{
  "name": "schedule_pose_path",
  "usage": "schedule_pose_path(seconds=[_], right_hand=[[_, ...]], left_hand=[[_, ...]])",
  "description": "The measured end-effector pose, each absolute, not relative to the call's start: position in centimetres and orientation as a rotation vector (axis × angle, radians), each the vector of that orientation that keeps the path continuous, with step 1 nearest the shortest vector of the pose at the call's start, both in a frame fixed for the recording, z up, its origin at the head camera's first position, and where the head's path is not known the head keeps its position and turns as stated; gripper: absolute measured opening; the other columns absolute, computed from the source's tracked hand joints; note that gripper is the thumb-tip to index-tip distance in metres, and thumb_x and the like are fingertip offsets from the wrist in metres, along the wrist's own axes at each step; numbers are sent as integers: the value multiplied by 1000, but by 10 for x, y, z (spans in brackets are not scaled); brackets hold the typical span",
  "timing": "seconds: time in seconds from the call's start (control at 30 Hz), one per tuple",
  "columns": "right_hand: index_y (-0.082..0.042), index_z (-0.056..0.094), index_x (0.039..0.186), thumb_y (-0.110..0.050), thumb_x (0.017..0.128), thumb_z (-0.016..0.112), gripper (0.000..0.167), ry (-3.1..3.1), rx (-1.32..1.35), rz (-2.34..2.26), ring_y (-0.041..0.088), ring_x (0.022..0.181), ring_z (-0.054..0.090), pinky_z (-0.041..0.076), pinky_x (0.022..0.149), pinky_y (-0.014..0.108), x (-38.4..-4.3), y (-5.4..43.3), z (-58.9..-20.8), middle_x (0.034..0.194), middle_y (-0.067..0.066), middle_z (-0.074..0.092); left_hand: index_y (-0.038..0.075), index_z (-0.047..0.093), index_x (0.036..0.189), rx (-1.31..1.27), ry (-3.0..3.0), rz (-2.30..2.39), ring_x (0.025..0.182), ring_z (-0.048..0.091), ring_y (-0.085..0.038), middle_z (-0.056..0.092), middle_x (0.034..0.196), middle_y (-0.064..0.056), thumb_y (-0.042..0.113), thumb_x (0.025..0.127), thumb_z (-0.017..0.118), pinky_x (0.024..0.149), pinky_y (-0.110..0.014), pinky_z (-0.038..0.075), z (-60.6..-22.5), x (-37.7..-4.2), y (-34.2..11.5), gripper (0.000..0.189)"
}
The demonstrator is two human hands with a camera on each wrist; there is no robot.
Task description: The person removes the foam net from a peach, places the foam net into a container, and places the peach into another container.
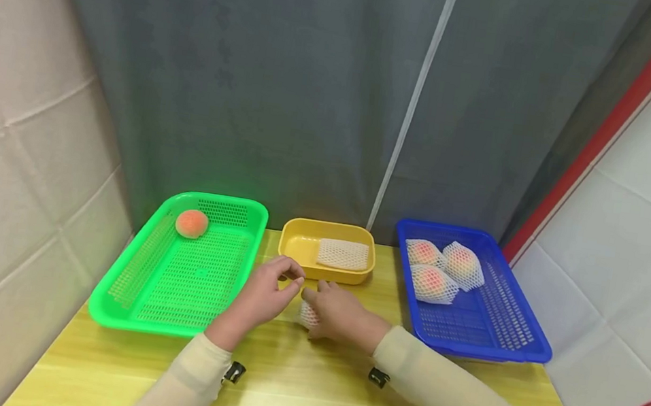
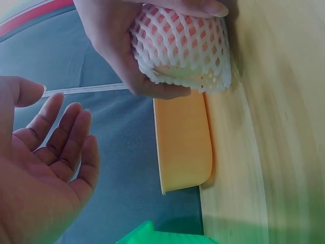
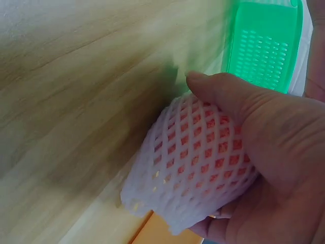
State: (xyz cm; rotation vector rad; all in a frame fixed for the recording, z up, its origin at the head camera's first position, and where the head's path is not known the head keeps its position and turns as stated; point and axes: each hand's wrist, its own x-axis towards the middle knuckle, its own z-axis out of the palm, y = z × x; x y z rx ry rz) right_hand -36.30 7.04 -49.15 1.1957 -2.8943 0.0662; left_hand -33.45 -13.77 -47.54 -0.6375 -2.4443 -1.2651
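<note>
My right hand (image 1: 342, 311) grips a peach in a white foam net (image 3: 198, 157), low over the wooden table in front of the yellow basket. Thumb and fingers wrap round its sides in the right wrist view. The net (image 2: 183, 46) covers the fruit, its loose end sticking out past it. Just left of it, my left hand (image 1: 267, 291) is raised with nothing in it. In the left wrist view the fingers of that hand (image 2: 56, 152) are loosely bent, apart from the netted peach.
A green basket (image 1: 194, 333) at left holds one bare peach (image 1: 192, 224). Flat foam nets (image 1: 343, 255) lie in the small yellow basket (image 1: 297, 227) at the back. In the blue basket (image 1: 480, 340) at right sit three netted peaches (image 1: 431, 281). A grey curtain (image 1: 255, 84) hangs behind.
</note>
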Motion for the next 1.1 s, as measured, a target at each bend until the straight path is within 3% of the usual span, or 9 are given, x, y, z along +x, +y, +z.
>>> schedule_pose_path(seconds=[0.1, 0.23, 0.37, 0.47, 0.57, 0.8, 1.1], right_hand=[[-16, 65, 134, -46, 79, 100, 72, -2907, 1168, 45, 29, 102, 65, 60, 82, 43, -363, 69, -494, 109, 6, 62], [-17, 54, 162, -55, 78, 99, 103, -2955, 1116, 32, 38, 121, 67, 60, 98, 51, -362, 70, -495, 130, 17, 67], [-21, 41, 172, -66, 75, 96, 121, -2966, 1108, 53, 32, 114, 68, 60, 95, 49, -361, 71, -494, 127, 13, 67], [-18, 46, 169, -67, 77, 94, 115, -2946, 1119, 186, 23, 106, 66, 60, 91, 45, -362, 74, -495, 121, 6, 67], [-16, 51, 165, -62, 82, 94, 104, -2926, 1096, 459, 21, 114, 66, 58, 99, 44, -364, 79, -498, 131, 6, 67], [-8, 54, 158, -43, 90, 94, 86, -2833, 885, 1149, 30, 148, 51, 41, 123, 54, -361, 108, -502, 158, 12, 57], [-3, 52, 158, -31, 94, 91, 80, -2769, 733, 1412, 42, 149, 50, 38, 124, 63, -352, 134, -515, 159, 20, 56]], left_hand=[[6, 75, 107, -631, -2446, -1271, 104, 71, -20, 73, 106, 1, 10, 104, 74, 99, -48, 61, -475, -334, -137, 5], [6, 75, 108, -631, -2459, -1276, 106, 70, -20, 73, 107, 1, 12, 105, 73, 101, -49, 60, -476, -334, -136, 7], [8, 76, 108, -621, -2481, -1291, 106, 70, -20, 72, 108, 1, 12, 105, 73, 102, -49, 60, -478, -334, -135, 5], [9, 76, 107, -606, -2473, -1326, 105, 70, -20, 72, 107, 1, 11, 106, 72, 100, -48, 60, -481, -335, -134, 4], [9, 76, 105, -590, -2443, -1361, 103, 71, -20, 72, 105, 0, 10, 106, 73, 99, -49, 61, -483, -335, -133, 4], [7, 75, 107, -483, -2390, -1498, 104, 71, -22, 73, 107, -2, 12, 106, 73, 98, -48, 60, -491, -334, -129, 6], [8, 74, 105, -237, -2405, -1655, 104, 68, -23, 74, 105, -5, 12, 105, 72, 94, -44, 58, -509, -333, -127, 5]])
